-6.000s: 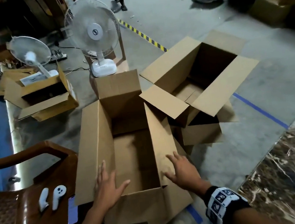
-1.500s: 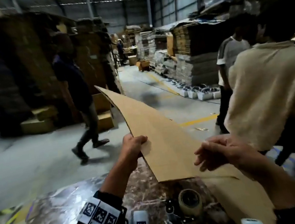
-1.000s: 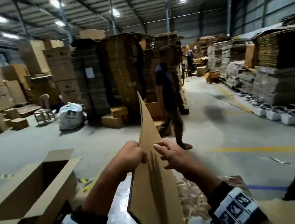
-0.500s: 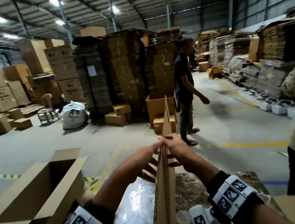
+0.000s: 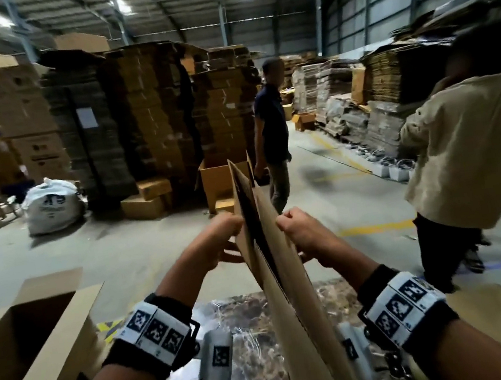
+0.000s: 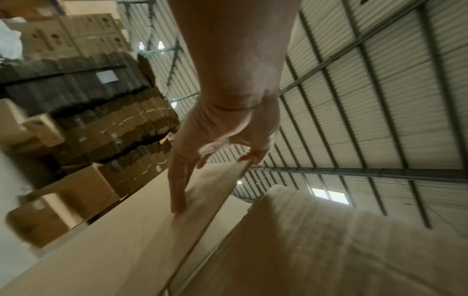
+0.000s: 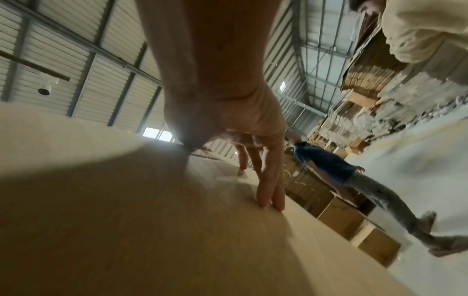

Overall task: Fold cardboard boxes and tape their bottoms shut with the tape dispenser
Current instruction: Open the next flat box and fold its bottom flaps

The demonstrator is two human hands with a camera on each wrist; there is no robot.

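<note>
A flattened cardboard box (image 5: pixel 292 312) stands on edge above the marble table (image 5: pixel 251 367), its top rising between my hands. My left hand (image 5: pixel 226 235) grips the left panel near the top edge; in the left wrist view the thumb hooks over the edge and the fingers (image 6: pixel 177 190) lie flat on the outer face (image 6: pixel 126 240). My right hand (image 5: pixel 297 231) grips the right panel, with fingers (image 7: pixel 271 192) pressed along the cardboard (image 7: pixel 152 230). A dark gap shows between the two panels. Metal that may be the tape dispenser (image 5: pixel 394 363) peeks out under my right wrist.
An assembled open box (image 5: pixel 37 332) stands at my left. A person in a cream shirt (image 5: pixel 469 152) stands close on the right, and another in a dark shirt (image 5: pixel 271 132) walks beyond the table. Tall cardboard stacks (image 5: pixel 142 115) and a white sack (image 5: pixel 51 205) line the back.
The flat box was edge-on and closed half a second ago. Now my hands have drawn its two panels apart at the top and a dark gap has opened.
</note>
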